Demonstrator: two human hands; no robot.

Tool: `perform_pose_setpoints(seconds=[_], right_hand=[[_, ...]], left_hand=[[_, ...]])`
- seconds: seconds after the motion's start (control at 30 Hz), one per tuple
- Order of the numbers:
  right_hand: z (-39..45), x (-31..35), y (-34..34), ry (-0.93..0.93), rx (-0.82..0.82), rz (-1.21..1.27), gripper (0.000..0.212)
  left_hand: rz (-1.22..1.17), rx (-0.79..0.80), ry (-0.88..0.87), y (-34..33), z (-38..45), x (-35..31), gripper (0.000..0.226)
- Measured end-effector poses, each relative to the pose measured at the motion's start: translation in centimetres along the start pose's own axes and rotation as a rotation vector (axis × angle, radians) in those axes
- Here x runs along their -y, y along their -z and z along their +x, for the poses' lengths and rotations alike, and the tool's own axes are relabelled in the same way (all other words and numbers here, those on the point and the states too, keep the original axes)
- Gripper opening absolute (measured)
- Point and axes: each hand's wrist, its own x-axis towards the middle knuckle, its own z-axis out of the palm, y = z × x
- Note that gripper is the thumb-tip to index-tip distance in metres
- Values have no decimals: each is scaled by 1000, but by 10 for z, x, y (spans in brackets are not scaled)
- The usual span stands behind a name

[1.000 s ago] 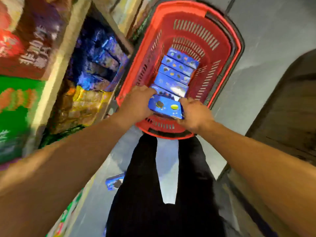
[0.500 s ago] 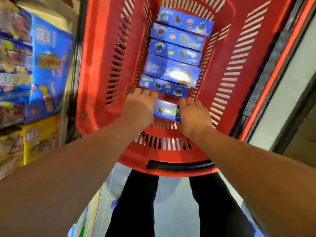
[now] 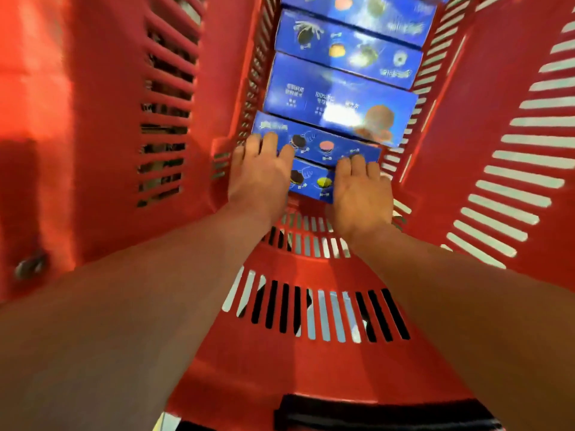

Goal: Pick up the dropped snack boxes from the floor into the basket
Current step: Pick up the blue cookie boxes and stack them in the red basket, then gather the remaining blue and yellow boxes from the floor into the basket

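Note:
The red plastic basket (image 3: 311, 362) fills the view, and I look straight down into it. Several blue snack boxes lie side by side in a row on its bottom. The nearest snack box (image 3: 311, 181) lies by the near wall. My left hand (image 3: 259, 175) rests on its left end and my right hand (image 3: 361, 188) on its right end. Both hands lie flat with fairly straight fingers. Their fingertips reach onto the second box (image 3: 323, 147). My thumbs are hidden.
Slotted red basket walls rise close on the left (image 3: 168, 119) and right (image 3: 513, 150). A black handle (image 3: 373, 412) crosses the near rim at the bottom. More blue boxes (image 3: 342, 94) fill the far part of the basket floor.
My head and arms have gone deeper into the basket. The box I carried over the rim has come down to the bottom, next to the other boxes, with both hands on it.

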Motion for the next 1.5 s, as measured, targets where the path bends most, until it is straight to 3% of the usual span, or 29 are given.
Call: perform_pose_setpoints(seconds=[0.13,0.27,0.4,0.53,0.7,0.83,1.0,1.1,1.27,1.5], right_hand=[[12,-4,-11,-37,-142,27,53],[4,-7,0,-17,-73,59,60],[-35,-11,38,35,20,66,71],[-85,-22,121,120,56,73,69],[-154,-49,248,237,19,61,68],[-211,-75,310,322,-27,33,60],[-293,-71,385,565,-89,-132,53],[-339,-66,401,668,-85,-228,50],[-400,-47,394,872,-90,-437,61],[-485,-4,349,1144,-48,-682,71]], left_hand=[[-14,-115,25,-13,8,0,50],[-97,7,65,2,11,-4,59],[-224,26,26,42,-22,-9,59],[-356,79,87,134,-68,-22,56],[-488,-104,145,262,-141,-46,48],[-585,-135,199,319,-199,-81,42],[-662,-268,440,392,-285,-119,39],[-708,-430,528,416,-342,-152,28],[-936,-407,793,399,-426,-184,42],[-1052,-438,1173,341,-550,-228,55]])
